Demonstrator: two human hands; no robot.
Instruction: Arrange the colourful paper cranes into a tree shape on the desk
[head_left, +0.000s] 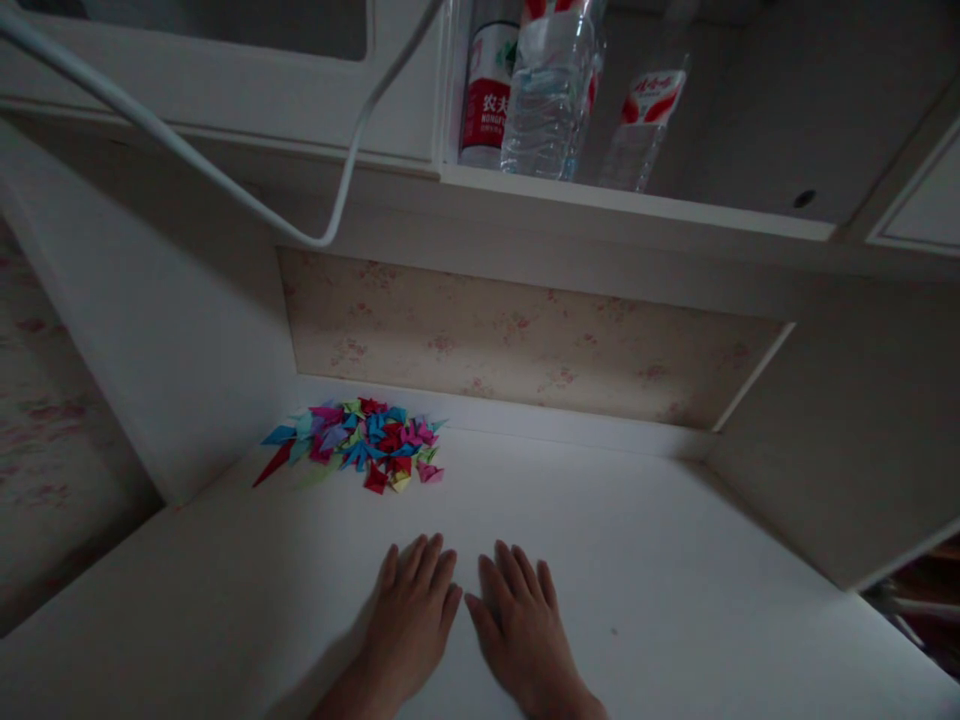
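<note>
Left hand (411, 630): While it lies palm-down on the table (622, 520), your fingers (430, 560) are released.
Right hand (527, 635): palm-down too, your fingers (510, 570) released.
Folded papers (391, 438): piled beyond your left hand.

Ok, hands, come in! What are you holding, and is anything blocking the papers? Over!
Left hand and right hand: flat, holding nothing. Papers: piled ahead, untouched. Cable: up high, not between. Over.
</note>
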